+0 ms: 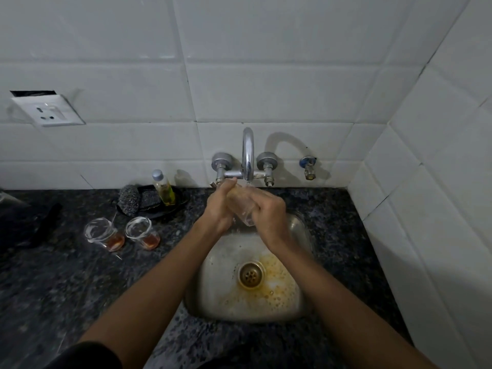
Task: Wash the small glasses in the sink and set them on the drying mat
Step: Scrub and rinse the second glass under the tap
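Two bare hands meet at the centre of the frame, sharing one small clear glass (246,210) under the chrome tap spout (248,158). The right hand (269,213) wraps closed around the glass's base and side, tilting its mouth up toward the thin stream so water can run in. The left hand (222,206) curls over the upper end, fingers apparently rubbing the rim. Both are held above the steel sink (298,307), likely so runoff falls toward the drain (250,274), where orange-yellow residue spreads. At left of centre, on the dark granite counter (66,288), two more small glasses (105,233) (143,232) stand upright side by side, amber liquid in their bottoms, seemingly awaiting their turn. No drying mat is identifiable.
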Available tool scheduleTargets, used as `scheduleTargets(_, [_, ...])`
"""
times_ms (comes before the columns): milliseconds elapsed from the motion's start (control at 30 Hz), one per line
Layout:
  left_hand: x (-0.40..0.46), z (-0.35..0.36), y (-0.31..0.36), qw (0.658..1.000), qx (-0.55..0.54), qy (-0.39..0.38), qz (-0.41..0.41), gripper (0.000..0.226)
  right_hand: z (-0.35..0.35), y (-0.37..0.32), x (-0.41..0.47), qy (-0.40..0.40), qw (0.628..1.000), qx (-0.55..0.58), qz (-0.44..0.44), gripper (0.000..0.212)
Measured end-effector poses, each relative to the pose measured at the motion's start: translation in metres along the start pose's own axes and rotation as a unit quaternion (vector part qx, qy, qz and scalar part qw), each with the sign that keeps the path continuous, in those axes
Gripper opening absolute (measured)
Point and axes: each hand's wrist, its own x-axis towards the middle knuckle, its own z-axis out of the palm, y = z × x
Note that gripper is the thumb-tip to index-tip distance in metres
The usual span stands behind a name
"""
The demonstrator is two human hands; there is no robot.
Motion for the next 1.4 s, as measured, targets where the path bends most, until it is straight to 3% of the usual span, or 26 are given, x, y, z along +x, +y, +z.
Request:
scheduleTargets(67, [-0.002, 0.002, 0.001, 1.000, -0.025, 0.001, 0.008, 0.034, 0.004, 0.003, 0.002, 0.008, 0.993, 0.012, 0.115, 0.030])
scheduleTargets(100, [-0.003, 0.002, 0.000, 0.999, -0.038, -0.007, -0.003, 0.033, 0.004, 0.006, 0.003, 0.001, 0.993, 0.003, 0.117, 0.031])
scheduleTargets(233, [-0.003, 0.005, 0.001, 0.998, -0.009, -0.044, -0.033, 0.037, -0.002, 0.004, 0.002, -0.034, 0.988, -0.061, -0.137, 0.030])
scheduleTargets(267, [-0.001, 0.004, 0.002, 0.999, -0.002, -0.031, -0.030, 0.035, -0.002, 0.007, 0.001, -0.030, 0.989, -0.053, -0.134, 0.031])
scheduleTargets(367, [-0.002, 0.007, 0.003, 0.999, -0.045, -0.021, -0.019, 0.032, 0.000, 0.004, 0.003, 0.018, 0.998, -0.028, 0.052, 0.029])
scheduleTargets(400, [-0.004, 0.009, 0.003, 0.998, -0.061, -0.023, -0.020, 0.035, 0.000, 0.005, 0.004, 0.015, 0.997, -0.027, 0.069, 0.029])
scheduleTargets(533, [-0.009, 0.010, 0.009, 0.996, -0.017, -0.057, -0.072, 0.052, -0.005, 0.009, 0.003, -0.050, 0.984, -0.087, -0.150, 0.032])
scheduleTargets(600, [-0.007, 0.008, 0.010, 0.998, 0.033, -0.038, -0.044, 0.044, -0.005, 0.012, 0.002, -0.042, 0.993, -0.062, -0.094, 0.032])
scheduleTargets(700, [-0.005, 0.007, 0.007, 1.000, -0.028, -0.007, -0.010, 0.030, 0.000, 0.012, 0.005, -0.001, 0.997, -0.004, 0.079, 0.026])
scheduleTargets(767, [-0.002, 0.007, 0.006, 0.999, -0.045, -0.011, -0.022, 0.036, 0.000, 0.014, 0.004, -0.025, 0.999, -0.039, 0.019, 0.029])
scheduleTargets(867, [0.002, 0.005, 0.005, 0.999, 0.013, -0.016, -0.039, 0.041, 0.000, 0.019, 0.002, -0.050, 0.986, -0.086, -0.131, 0.036])
scheduleTargets(933, [0.004, 0.002, 0.004, 0.999, 0.036, -0.005, -0.019, 0.034, 0.001, 0.017, 0.003, -0.023, 0.997, -0.046, -0.060, 0.030])
scheduleTargets(1000, [0.000, 0.005, 0.005, 1.000, 0.000, 0.001, 0.004, 0.025, 0.001, 0.014, 0.006, -0.003, 0.999, -0.003, 0.054, 0.027])
scheduleTargets(1033, [-0.003, 0.008, 0.006, 1.000, -0.019, -0.002, 0.006, 0.025, 0.000, 0.015, 0.008, -0.007, 0.998, -0.002, 0.066, 0.026])
scheduleTargets(1167, [-0.006, 0.013, 0.008, 0.999, 0.025, -0.023, -0.025, 0.036, -0.003, 0.016, 0.005, -0.065, 0.985, -0.082, -0.138, 0.038])
scheduleTargets(1233, [-0.003, 0.009, 0.008, 0.999, 0.033, -0.021, -0.005, 0.030, -0.001, 0.019, 0.004, -0.036, 0.993, -0.058, -0.100, 0.035])
scheduleTargets(1333, [-0.005, 0.008, 0.009, 0.999, -0.007, -0.034, 0.010, 0.028, 0.000, 0.020, 0.008, -0.011, 0.997, 0.007, 0.073, 0.032])
scheduleTargets(1400, [-0.005, 0.009, 0.008, 0.999, -0.006, -0.050, 0.000, 0.036, -0.005, 0.019, 0.008, -0.049, 0.999, -0.020, 0.008, 0.038])
